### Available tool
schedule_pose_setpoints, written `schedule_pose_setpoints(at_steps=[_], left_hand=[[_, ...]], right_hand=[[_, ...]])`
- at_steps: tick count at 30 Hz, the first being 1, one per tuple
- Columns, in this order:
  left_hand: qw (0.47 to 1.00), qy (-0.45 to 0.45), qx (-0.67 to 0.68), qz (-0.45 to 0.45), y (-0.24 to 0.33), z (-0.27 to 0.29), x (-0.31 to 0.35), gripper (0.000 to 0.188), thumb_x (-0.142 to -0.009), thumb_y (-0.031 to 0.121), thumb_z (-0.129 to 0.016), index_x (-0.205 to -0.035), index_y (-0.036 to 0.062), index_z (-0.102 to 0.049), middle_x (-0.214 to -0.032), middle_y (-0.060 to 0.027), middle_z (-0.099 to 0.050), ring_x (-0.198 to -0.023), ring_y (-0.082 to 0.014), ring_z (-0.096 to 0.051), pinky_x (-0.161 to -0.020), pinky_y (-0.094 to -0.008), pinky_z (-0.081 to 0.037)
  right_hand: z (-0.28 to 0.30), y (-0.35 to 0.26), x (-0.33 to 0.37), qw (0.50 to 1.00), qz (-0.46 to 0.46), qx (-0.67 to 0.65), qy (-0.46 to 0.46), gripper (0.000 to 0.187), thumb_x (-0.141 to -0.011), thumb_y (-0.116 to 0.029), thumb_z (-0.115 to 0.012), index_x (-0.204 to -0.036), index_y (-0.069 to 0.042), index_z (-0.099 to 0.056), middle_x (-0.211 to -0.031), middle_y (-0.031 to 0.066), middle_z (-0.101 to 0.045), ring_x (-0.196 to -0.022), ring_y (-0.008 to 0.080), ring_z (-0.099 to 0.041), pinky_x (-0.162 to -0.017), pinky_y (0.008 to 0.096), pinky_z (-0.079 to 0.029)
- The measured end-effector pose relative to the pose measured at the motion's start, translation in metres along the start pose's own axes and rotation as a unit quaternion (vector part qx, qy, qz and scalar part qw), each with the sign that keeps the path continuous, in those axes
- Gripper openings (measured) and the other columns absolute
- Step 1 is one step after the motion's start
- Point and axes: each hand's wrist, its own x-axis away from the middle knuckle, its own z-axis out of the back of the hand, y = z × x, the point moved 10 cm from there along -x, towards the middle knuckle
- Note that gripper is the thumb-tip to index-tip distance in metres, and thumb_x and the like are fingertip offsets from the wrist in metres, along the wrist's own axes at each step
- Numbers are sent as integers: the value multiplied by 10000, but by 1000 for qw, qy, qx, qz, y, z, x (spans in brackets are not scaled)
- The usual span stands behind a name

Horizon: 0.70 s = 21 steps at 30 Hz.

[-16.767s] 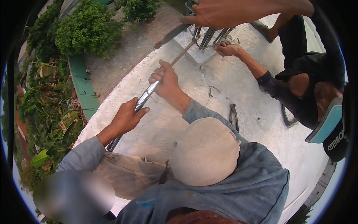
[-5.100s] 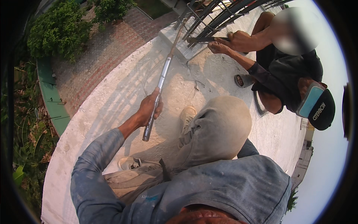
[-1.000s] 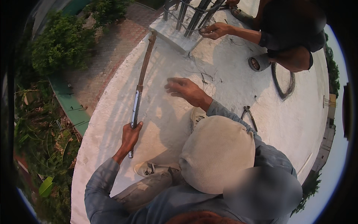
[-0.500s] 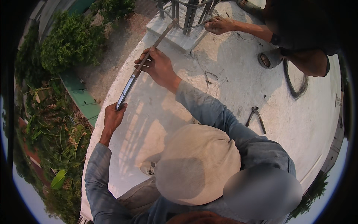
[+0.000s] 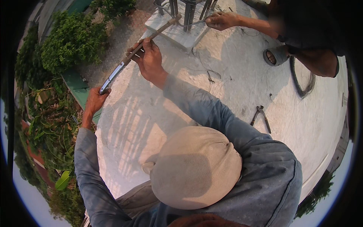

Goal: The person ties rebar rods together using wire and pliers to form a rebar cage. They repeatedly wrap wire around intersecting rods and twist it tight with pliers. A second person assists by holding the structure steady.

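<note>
Neither of my own hands shows. Crouched just in front of me, a co-worker in a beige knit cap point(image 5: 196, 166) and grey-blue sleeves grips a long lever bar with both hands. The co-worker's left hand point(image 5: 93, 101) holds its shiny metal lower end point(image 5: 111, 78). The right hand point(image 5: 152, 62) pinches the rusty upper part point(image 5: 160, 30). The bar's far tip meets a bent steel rod point(image 5: 194, 23) beside the upright rebar cage point(image 5: 189, 13). At the upper right, another person's hand point(image 5: 221, 20) closes around that rod's end.
Pincers point(image 5: 261, 118) lie with handles spread on the pale concrete slab point(image 5: 302, 125). A coil of thin wire point(image 5: 302, 81) rests near the other person's sandalled foot point(image 5: 274, 56). Loose wire point(image 5: 211, 75) is scattered about. The slab edge drops on the left towards bushes point(image 5: 72, 45).
The co-worker's hands and the lever bar have swung left, the lower end now past the slab edge. The cap has shifted slightly left. The other person's hand stays on the rod.
</note>
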Motion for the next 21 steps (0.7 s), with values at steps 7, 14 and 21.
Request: schedule_pose_setpoints(at_steps=[7,14,21], left_hand=[[1000,-1,20,4,-8,23,-17,377,-970,286,-764,-809,-40,-666,-593,-7,-411,-578,-122,-339,-531,-380,-318],[999,-2,-44,-21,3,61,-48,383,-974,264,-760,-782,-31,-609,-615,-13,-428,-606,-124,-368,-557,-367,-348],[994,43,-93,-31,7,85,-67,364,-962,242,-748,-811,-59,-611,-612,-29,-451,-604,-144,-381,-567,-402,-373]], right_hand=[[-4,10,-17,999,-1,-11,50,309,-1122,-403,-507,-1030,-109,-481,-915,71,-602,-842,239,-667,-805,456,-612],[-20,13,-30,998,9,-37,59,293,-1131,-401,-476,-1039,-124,-465,-970,63,-570,-934,253,-644,-915,485,-589],[-21,16,-37,996,11,-63,68,284,-1134,-387,-475,-1044,-118,-475,-979,65,-570,-961,242,-647,-890,473,-593]])
